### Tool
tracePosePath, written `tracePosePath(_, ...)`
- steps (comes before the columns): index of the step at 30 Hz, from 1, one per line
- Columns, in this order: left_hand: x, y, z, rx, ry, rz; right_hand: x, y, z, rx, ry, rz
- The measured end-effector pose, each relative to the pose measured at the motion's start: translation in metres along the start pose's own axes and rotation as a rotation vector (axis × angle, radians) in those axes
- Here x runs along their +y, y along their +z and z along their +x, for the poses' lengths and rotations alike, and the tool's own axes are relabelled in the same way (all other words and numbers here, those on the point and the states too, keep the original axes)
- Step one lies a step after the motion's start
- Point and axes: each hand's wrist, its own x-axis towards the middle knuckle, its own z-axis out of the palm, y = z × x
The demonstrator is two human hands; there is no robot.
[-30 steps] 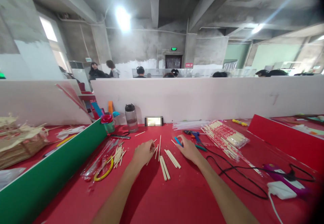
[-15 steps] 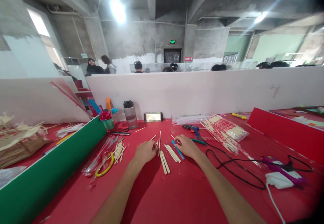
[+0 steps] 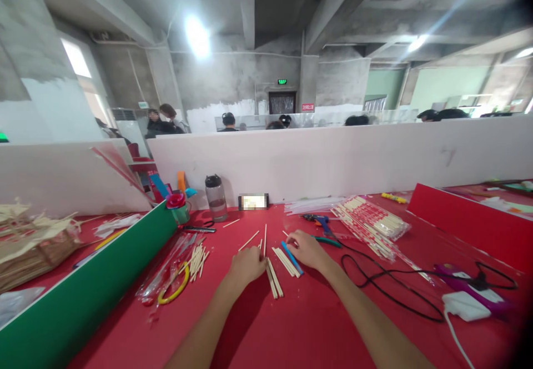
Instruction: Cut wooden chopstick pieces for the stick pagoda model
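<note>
My left hand (image 3: pixel 249 263) is at the middle of the table with its fingers closed, at the upper end of a small row of wooden sticks (image 3: pixel 275 281). Whatever its fingertips grip is hidden. A thin stick (image 3: pixel 265 240) stands out just beyond them, and another stick (image 3: pixel 249 240) lies behind the hand. My right hand (image 3: pixel 307 248) is bent in a pinch, and a stick tip (image 3: pixel 285 233) pokes out from its fingers. Beside that hand lie a blue strip (image 3: pixel 293 258) and a second row of sticks (image 3: pixel 286 262).
A loose stick pile (image 3: pixel 199 260) and yellow-handled scissors (image 3: pixel 179 290) are left. A bottle (image 3: pixel 215 198) and phone (image 3: pixel 254 202) stand at the back. Right are a glue gun (image 3: pixel 320 222), bagged sticks (image 3: pixel 375 222), black cable (image 3: pixel 387 272) and power strip (image 3: pixel 474 291). Green (image 3: pixel 104 269) and red dividers (image 3: pixel 470 222) flank.
My left hand has moved right and slightly nearer, toward the row of sticks, uncovering the stick behind it. The right hand has stayed at the blue strip. The view has tilted up slightly.
</note>
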Motion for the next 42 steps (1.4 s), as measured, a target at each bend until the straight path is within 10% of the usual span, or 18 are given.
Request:
tracePosePath(7, 0.000, 0.001, 0.002, 0.053, 0.008, -0.039, -0.008, -0.001, 0.000, 0.057, -0.015, 0.059)
tracePosePath(16, 0.013, -0.012, -0.004, 0.141, 0.362, -0.310, -0.012, -0.004, 0.006, 0.011, 0.175, 0.937)
tracePosePath(25, 0.011, -0.015, -0.006, 0.055, 0.517, -0.444, -0.013, -0.004, 0.007, 0.116, 0.211, 1.170)
tracePosePath(34, -0.031, -0.020, 0.015, 0.127, 0.004, -0.092, -0.017, -0.005, 0.006, 0.122, 0.246, 1.121)
tracePosePath(42, -0.013, 0.000, 0.010, 0.059, -0.016, 0.003, -0.022, -0.007, 0.003, 0.086, 0.205, 1.065)
